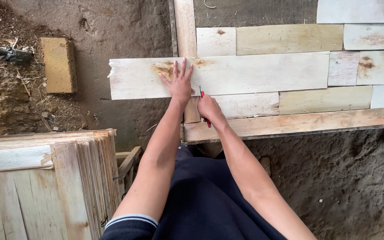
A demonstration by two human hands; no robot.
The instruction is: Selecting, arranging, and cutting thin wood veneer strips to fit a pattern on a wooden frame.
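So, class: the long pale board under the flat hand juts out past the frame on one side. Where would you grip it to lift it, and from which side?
Probably the free ragged end of the long board, approached from the picture's left. That end overhangs bare dirt ground, so fingers can wrap both long edges. The rest lies flat on the frame, with the left hand pressing it and the right hand holding a red pencil at its lower edge.

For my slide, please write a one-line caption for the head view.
Left hand pressed flat on a pale wooden plank while the right hand holds a red marking tool at its lower edge.

Pale knotted plank flat across frame; red pencil upright
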